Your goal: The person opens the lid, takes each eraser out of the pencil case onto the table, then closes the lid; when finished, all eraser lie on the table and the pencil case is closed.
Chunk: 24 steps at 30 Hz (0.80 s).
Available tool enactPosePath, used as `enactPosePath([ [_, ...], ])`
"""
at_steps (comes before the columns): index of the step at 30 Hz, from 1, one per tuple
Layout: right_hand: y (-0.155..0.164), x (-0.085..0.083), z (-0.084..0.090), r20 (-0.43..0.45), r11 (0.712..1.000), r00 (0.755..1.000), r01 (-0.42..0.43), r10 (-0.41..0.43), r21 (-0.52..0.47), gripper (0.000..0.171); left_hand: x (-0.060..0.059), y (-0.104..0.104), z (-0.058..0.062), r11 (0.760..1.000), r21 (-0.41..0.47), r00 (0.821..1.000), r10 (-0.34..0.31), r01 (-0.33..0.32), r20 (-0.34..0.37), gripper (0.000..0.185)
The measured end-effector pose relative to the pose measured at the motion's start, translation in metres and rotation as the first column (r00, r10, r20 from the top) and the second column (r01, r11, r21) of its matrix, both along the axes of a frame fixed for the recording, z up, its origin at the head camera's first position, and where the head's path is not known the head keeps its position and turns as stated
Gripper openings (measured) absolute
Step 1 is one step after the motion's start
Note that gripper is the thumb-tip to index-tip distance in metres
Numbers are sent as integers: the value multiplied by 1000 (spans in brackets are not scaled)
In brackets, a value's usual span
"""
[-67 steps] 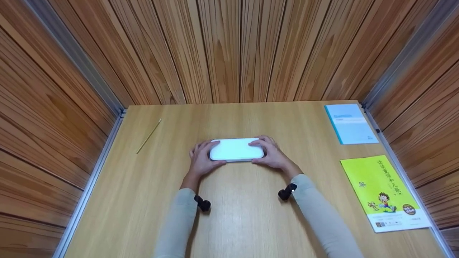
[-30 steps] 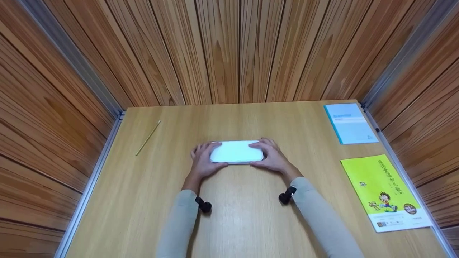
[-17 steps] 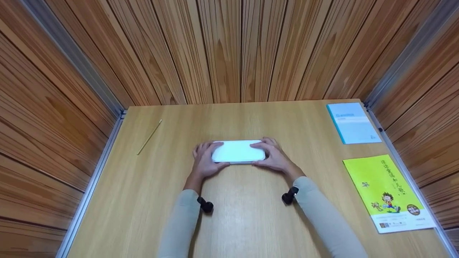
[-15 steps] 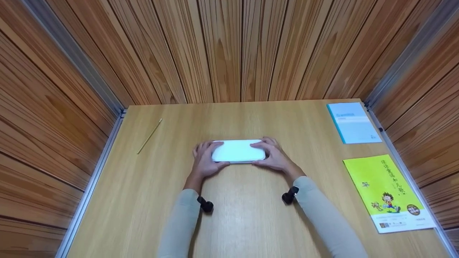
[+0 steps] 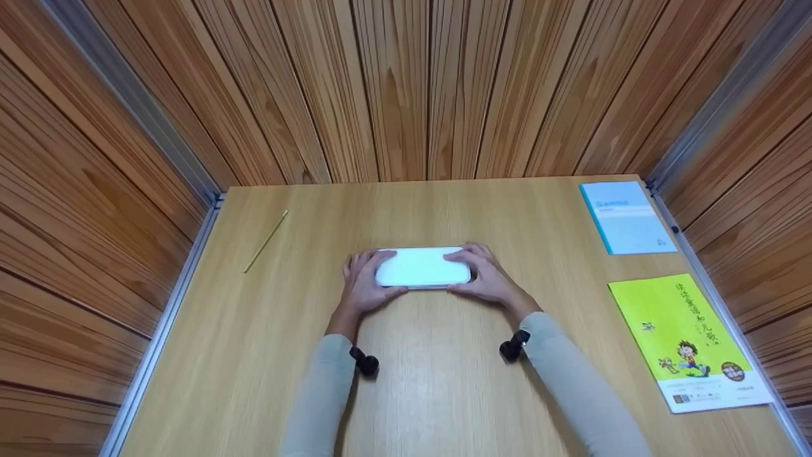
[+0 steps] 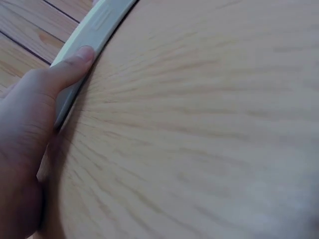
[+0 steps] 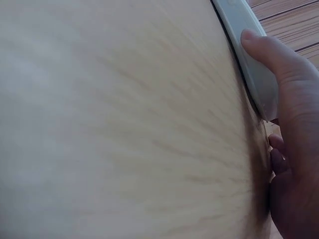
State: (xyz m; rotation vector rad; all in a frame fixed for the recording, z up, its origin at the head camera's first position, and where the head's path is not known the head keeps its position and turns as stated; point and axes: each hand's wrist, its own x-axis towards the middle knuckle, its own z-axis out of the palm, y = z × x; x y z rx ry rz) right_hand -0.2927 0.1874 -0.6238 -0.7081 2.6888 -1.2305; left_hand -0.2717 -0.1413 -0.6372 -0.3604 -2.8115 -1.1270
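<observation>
A long white case (image 5: 422, 267) with rounded corners lies flat near the middle of the wooden table. My left hand (image 5: 366, 280) grips its left end, thumb along the near side and index finger over the top. At the opposite end my right hand (image 5: 483, 275) holds it the same way. The left wrist view has the left thumb (image 6: 75, 64) pressed on the side wall of the case (image 6: 94, 30). In the right wrist view the right thumb (image 7: 259, 45) lies on that wall too, close above the tabletop. The other fingers are mostly hidden behind the case.
A thin gold-coloured stick (image 5: 266, 242) lies slanted at the left. On the right are a light blue booklet (image 5: 628, 219) at the back and a green-and-white book (image 5: 688, 343) nearer the front. Wood-plank walls (image 5: 406, 89) enclose the back and sides of the table (image 5: 419, 393).
</observation>
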Motion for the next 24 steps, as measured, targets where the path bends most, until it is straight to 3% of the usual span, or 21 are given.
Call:
enactPosePath([
  [13, -1, 2, 3, 33, 999, 999, -31, 29, 40, 73, -1, 1, -2, 1000, 10, 1000, -2, 1, 29, 88],
  [24, 0, 0, -1, -45, 999, 999, -23, 26, 49, 68, 0, 5, 2, 999, -27, 999, 21, -20, 29, 86],
])
